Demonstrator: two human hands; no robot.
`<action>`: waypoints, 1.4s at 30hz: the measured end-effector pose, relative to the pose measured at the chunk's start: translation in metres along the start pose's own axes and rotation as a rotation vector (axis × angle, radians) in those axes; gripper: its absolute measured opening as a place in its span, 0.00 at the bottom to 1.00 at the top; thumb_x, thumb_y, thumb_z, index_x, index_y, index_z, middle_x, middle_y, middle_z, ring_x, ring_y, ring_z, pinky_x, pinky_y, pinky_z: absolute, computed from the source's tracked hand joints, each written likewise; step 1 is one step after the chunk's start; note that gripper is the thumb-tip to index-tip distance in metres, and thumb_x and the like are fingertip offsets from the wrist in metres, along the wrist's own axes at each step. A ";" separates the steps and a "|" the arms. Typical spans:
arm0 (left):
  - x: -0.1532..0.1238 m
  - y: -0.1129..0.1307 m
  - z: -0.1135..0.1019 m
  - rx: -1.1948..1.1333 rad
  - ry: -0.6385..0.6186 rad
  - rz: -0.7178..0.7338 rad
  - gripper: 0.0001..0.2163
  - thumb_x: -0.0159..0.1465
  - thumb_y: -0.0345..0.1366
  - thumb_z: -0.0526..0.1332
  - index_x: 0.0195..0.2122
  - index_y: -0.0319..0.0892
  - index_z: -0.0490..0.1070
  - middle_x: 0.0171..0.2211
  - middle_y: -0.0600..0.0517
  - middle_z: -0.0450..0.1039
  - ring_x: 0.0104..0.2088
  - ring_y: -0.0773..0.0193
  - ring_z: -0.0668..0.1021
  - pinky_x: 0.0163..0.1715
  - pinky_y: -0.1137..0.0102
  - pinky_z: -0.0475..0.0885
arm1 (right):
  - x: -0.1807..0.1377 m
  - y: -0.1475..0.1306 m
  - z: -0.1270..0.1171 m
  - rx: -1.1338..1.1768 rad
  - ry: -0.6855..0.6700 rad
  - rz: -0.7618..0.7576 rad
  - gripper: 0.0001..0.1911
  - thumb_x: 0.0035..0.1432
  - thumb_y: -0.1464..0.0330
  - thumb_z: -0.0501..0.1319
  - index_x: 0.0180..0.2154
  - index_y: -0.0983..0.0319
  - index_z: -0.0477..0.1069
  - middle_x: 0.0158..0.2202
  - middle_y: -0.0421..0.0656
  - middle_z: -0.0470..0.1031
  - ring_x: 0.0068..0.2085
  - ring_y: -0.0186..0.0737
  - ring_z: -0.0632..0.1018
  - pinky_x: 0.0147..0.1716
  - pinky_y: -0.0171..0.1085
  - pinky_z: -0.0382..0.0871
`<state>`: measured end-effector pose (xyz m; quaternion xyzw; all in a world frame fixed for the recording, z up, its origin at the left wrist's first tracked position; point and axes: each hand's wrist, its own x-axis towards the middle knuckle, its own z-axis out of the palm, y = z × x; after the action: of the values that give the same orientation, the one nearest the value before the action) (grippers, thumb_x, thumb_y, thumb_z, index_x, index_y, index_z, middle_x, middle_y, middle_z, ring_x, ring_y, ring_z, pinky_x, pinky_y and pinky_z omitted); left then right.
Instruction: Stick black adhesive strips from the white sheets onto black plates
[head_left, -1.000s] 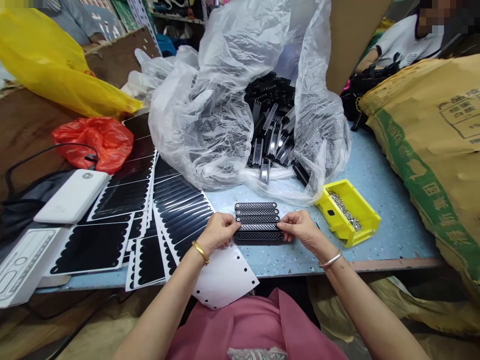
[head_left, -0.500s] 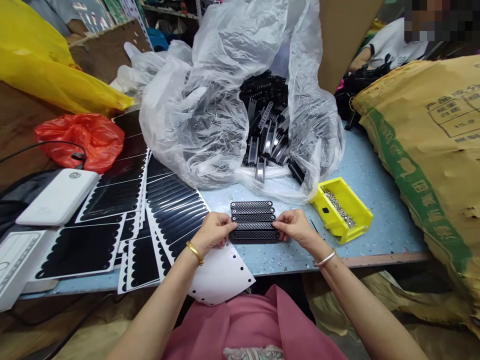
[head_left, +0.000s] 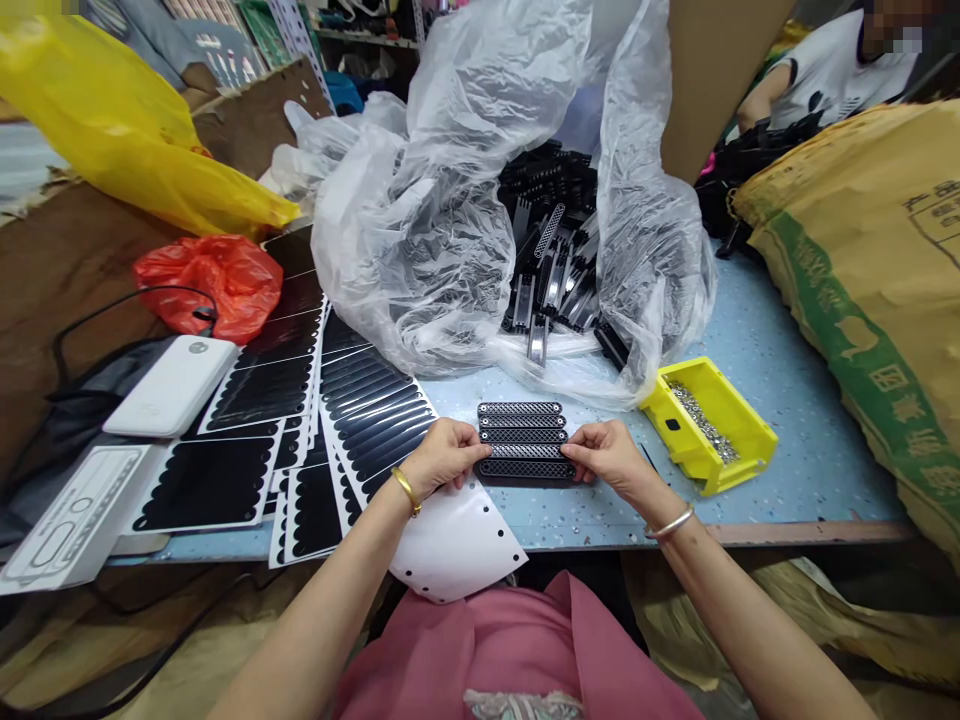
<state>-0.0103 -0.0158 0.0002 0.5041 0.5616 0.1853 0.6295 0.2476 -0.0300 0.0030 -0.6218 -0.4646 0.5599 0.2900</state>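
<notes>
Several black perforated plastic strips (head_left: 521, 422) with rounded ends lie side by side on the blue tabletop, forming a short stack of rows. My left hand (head_left: 448, 456) pinches the left end of one of the nearer strips (head_left: 525, 451) between thumb and fingers. At its other end, my right hand (head_left: 606, 458) does the same. Another perforated strip (head_left: 525, 468) lies along the near side, close to both sets of fingertips. Whether the fingers also grip that front strip I cannot tell. A gold bangle circles the left wrist, a silver one the right.
Behind the strips, an open clear plastic bag (head_left: 420, 270) holds many black parts (head_left: 555, 265). A yellow bin (head_left: 739, 440) of small metal pieces stands right. Black sticker sheets (head_left: 375, 410), a white power bank (head_left: 172, 385) and a red bag (head_left: 217, 285) lie left. A large sack (head_left: 862, 300) leans at right.
The whole view has turned slightly left, so everything sits further right. Both hands keep the same pinch at the strip's ends, with almost no movement relative to the table.
</notes>
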 end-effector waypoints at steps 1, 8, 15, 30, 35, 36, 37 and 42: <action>0.000 0.000 -0.001 0.002 -0.017 0.003 0.14 0.57 0.40 0.64 0.20 0.40 0.64 0.10 0.57 0.64 0.09 0.72 0.67 0.08 0.80 0.57 | 0.000 0.000 0.000 -0.004 0.000 0.003 0.15 0.38 0.59 0.71 0.20 0.64 0.72 0.11 0.40 0.70 0.13 0.34 0.72 0.11 0.29 0.63; -0.002 -0.003 0.000 0.196 0.066 0.040 0.14 0.60 0.42 0.60 0.20 0.41 0.64 0.11 0.57 0.65 0.10 0.69 0.70 0.10 0.77 0.59 | 0.003 0.002 -0.001 -0.020 -0.009 0.004 0.15 0.39 0.59 0.70 0.20 0.64 0.72 0.11 0.39 0.70 0.14 0.33 0.71 0.11 0.29 0.63; -0.001 -0.005 0.007 0.237 0.131 0.050 0.14 0.58 0.41 0.60 0.18 0.42 0.63 0.10 0.58 0.64 0.11 0.67 0.71 0.11 0.77 0.60 | 0.000 0.008 0.002 -0.202 0.176 -0.152 0.09 0.42 0.64 0.68 0.21 0.62 0.73 0.15 0.40 0.72 0.17 0.34 0.71 0.14 0.31 0.62; 0.002 -0.010 0.010 0.190 0.147 0.049 0.13 0.59 0.40 0.56 0.19 0.43 0.62 0.10 0.57 0.64 0.09 0.66 0.70 0.09 0.76 0.59 | -0.007 0.012 0.001 -0.012 0.111 -0.155 0.14 0.43 0.59 0.70 0.21 0.62 0.73 0.14 0.38 0.71 0.16 0.32 0.71 0.16 0.31 0.64; 0.003 -0.011 0.010 0.209 0.169 0.044 0.13 0.59 0.40 0.56 0.19 0.43 0.63 0.11 0.57 0.64 0.10 0.66 0.70 0.09 0.76 0.60 | -0.009 0.016 0.004 -0.046 0.153 -0.191 0.13 0.47 0.58 0.67 0.23 0.62 0.76 0.16 0.39 0.72 0.18 0.34 0.72 0.19 0.32 0.67; 0.003 -0.011 0.010 0.213 0.170 0.047 0.13 0.59 0.41 0.56 0.19 0.43 0.63 0.11 0.57 0.64 0.10 0.66 0.71 0.09 0.76 0.60 | -0.009 0.016 0.004 -0.048 0.158 -0.190 0.14 0.47 0.57 0.67 0.24 0.62 0.76 0.17 0.39 0.72 0.19 0.34 0.73 0.20 0.33 0.68; 0.003 -0.011 0.010 0.214 0.171 0.049 0.13 0.59 0.41 0.57 0.19 0.43 0.62 0.11 0.57 0.64 0.10 0.66 0.71 0.09 0.76 0.60 | -0.009 0.016 0.004 -0.045 0.160 -0.188 0.15 0.47 0.56 0.67 0.24 0.62 0.76 0.17 0.39 0.73 0.19 0.34 0.73 0.20 0.33 0.69; 0.003 -0.012 0.011 0.199 0.169 0.030 0.13 0.58 0.41 0.57 0.19 0.42 0.62 0.11 0.57 0.64 0.09 0.66 0.70 0.09 0.76 0.59 | -0.012 0.014 -0.001 0.055 0.137 -0.175 0.19 0.48 0.53 0.67 0.26 0.63 0.76 0.20 0.41 0.75 0.19 0.34 0.75 0.19 0.32 0.70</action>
<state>-0.0040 -0.0235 -0.0128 0.5549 0.6207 0.1800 0.5239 0.2524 -0.0462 -0.0041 -0.6074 -0.4807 0.5012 0.3856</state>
